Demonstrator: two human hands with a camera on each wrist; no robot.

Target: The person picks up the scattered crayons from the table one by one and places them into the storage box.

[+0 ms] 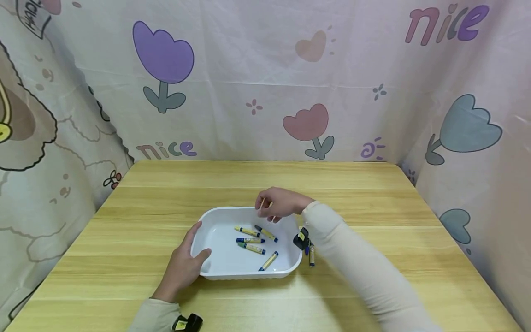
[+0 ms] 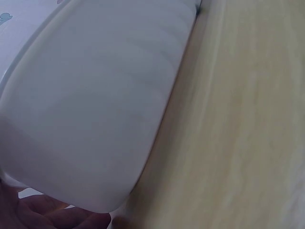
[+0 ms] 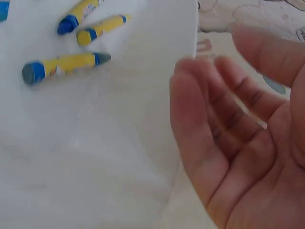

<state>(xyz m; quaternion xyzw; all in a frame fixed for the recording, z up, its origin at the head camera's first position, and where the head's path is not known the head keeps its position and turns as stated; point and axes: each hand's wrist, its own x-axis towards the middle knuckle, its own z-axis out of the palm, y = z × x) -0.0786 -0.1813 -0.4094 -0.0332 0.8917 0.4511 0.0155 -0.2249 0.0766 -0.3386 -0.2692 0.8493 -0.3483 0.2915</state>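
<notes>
On the worktop [image 1: 232,184], the white tray [image 1: 244,276] might slide if the left hand [image 1: 186,263], gripping its left end, pulls hard. The right hand [image 1: 282,203], loosely bent and empty above, could bump the crayons [image 1: 252,248] lying inside.

The left hand [image 1: 186,263] is gripping the left end of a white tray [image 1: 219,268], its thumb lying over the rim. The right hand [image 1: 283,203] is hovering by the tray's far right corner, fingers curling loosely. Five crayons [image 1: 251,248] with yellow wrappers are lying scattered inside, pointing various ways. Just outside the right end, another crayon [image 1: 312,258] is resting on the wooden table [image 1: 232,309], near a black wrist device [image 1: 301,239]. Behind, a pale cloth [image 1: 240,46] is hanging, showing printed tulips and "nice".
</notes>
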